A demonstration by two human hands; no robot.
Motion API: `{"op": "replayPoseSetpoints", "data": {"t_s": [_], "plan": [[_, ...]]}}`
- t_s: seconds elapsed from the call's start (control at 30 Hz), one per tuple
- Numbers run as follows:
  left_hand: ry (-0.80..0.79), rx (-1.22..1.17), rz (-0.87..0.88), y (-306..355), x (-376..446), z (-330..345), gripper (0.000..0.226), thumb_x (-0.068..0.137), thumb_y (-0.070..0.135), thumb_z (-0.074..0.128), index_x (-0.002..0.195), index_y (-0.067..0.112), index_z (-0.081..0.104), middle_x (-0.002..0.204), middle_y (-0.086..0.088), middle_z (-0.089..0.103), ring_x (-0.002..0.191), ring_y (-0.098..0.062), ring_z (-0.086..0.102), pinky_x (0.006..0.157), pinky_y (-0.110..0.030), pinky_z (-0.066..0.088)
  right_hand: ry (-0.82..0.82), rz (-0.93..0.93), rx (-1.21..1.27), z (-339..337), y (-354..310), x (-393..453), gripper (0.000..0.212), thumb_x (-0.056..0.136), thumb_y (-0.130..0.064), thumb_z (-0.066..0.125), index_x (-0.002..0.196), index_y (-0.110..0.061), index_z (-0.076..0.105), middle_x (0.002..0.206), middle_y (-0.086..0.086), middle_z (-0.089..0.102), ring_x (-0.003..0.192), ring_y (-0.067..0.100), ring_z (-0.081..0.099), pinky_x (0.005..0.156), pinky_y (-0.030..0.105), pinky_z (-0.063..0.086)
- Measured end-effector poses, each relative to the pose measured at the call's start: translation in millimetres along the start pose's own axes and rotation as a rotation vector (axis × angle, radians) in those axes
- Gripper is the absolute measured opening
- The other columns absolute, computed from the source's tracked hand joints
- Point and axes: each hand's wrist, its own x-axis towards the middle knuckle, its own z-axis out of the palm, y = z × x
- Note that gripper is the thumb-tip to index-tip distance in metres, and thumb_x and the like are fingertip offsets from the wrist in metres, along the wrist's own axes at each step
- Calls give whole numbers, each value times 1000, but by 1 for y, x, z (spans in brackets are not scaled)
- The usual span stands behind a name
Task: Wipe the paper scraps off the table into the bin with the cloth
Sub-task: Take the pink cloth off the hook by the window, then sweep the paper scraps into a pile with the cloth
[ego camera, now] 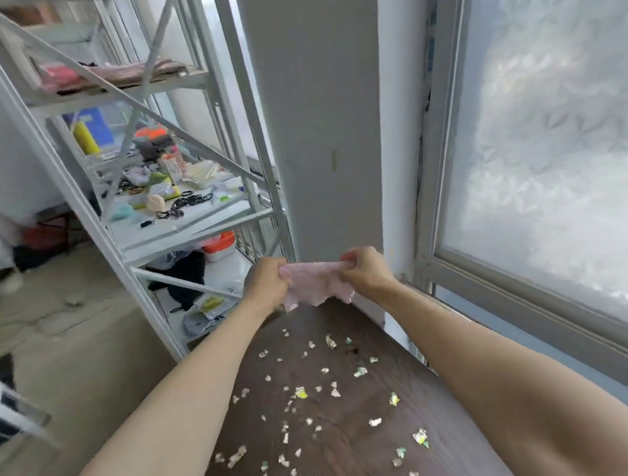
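A pale pink cloth (315,282) hangs stretched between my two hands, just above the far end of the dark wooden table (353,456). My left hand (267,286) grips its left edge and my right hand (365,273) grips its right edge. Several small paper scraps (301,394), white with yellow and green bits, lie scattered over the tabletop from the middle to the near edge. No bin is in view.
A white metal shelf rack (170,230) full of small items stands to the left of the table. A white pillar (324,119) rises behind the table's far end. A frosted window (551,132) runs along the right. Bare concrete floor (74,343) lies at the left.
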Motion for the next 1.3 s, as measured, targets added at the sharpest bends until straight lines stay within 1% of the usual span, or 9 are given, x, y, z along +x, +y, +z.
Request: {"op": "replayPoseSetpoints", "data": {"t_s": [0.1,0.2,0.37,0.5,0.6,0.77,0.93,1.07,1.3], "plan": [[127,99,-26,-16,-14,-27,24,77,-5,48,59,8,56,74,-22,62,85,-37,62,58,-36,42,0,-82,-30,17,-29,-4,25,81,-8,56,97,-3,73,99,19,74,98,33,67,84,35,54],[221,93,-78,-33,-25,-51,27,77,-1,55,59,16,45,70,-3,52,78,-31,58,53,-29,33,-28,-115,-42,29,-52,-6,18,79,-12,61,90,-8,74,91,14,74,89,29,66,78,32,52],[106,-260,-138,-57,-39,-90,7,77,5,62,81,11,61,72,1,51,76,-19,48,57,-25,35,-142,-99,82,39,-76,-12,22,76,-19,63,61,-14,48,59,0,41,57,14,38,50,26,31],[45,-519,-264,-66,-52,-99,23,90,8,47,112,5,49,87,0,51,87,-16,48,77,-33,46,-157,-115,207,63,-77,-14,11,78,-22,54,78,-11,54,74,6,54,72,19,52,62,39,50],[93,-462,-303,-73,-60,-94,32,95,15,39,125,5,42,114,-10,54,100,-20,49,88,-37,43,-161,-133,261,81,-77,-23,8,87,-18,49,87,-10,49,79,4,52,77,20,50,65,33,44],[219,-345,-343,-82,-70,-75,36,97,20,37,130,5,42,117,-18,55,104,-31,54,90,-42,44,-72,-114,274,102,-76,-41,7,96,-16,42,97,-9,45,86,0,55,83,21,51,66,26,38],[246,-369,-343,-85,-77,-60,26,90,11,50,115,5,48,95,-8,53,76,-17,47,54,-22,35,-10,-31,199,122,-69,-46,26,94,-20,48,110,0,53,110,18,66,103,36,61,79,33,43],[217,-365,-256,-73,-77,-51,16,88,11,59,98,13,46,75,6,48,65,-12,49,48,-15,38,-22,-10,127,134,-71,-48,29,94,-27,49,105,-4,63,106,16,71,100,35,65,84,36,49],[23,-439,-117,-71,-71,-36,27,85,8,54,105,17,70,111,-4,65,103,-22,64,92,-37,54,-153,162,458,144,-74,-41,52,95,-49,38,92,-8,69,101,19,72,96,35,68,89,49,55]]}}
